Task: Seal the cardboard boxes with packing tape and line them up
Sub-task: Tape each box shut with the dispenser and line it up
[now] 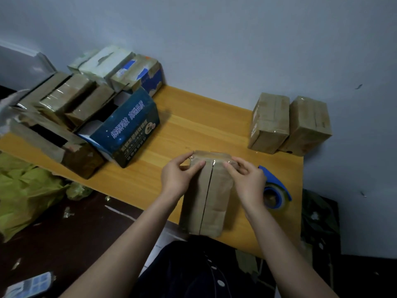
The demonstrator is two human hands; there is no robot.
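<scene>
Long brown cardboard box (207,196), centre seam untaped, lies just left of blue plastic tape dispenser (277,190). Left hand (177,178) and right hand (248,182): fingers curled, pinching box's far taped end. Probably light, stiff, tape-slick; grip bare cardboard sides. 2 sealed brown boxes (269,123) beyond dispenser.

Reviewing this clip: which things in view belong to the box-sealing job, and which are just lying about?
Job: brown box under the left hand and right hand; blue tape dispenser; two sealed boxes by the wall; box pile at left.
Lying about: yellow-green bag; phone-like device; floor scraps.
</scene>
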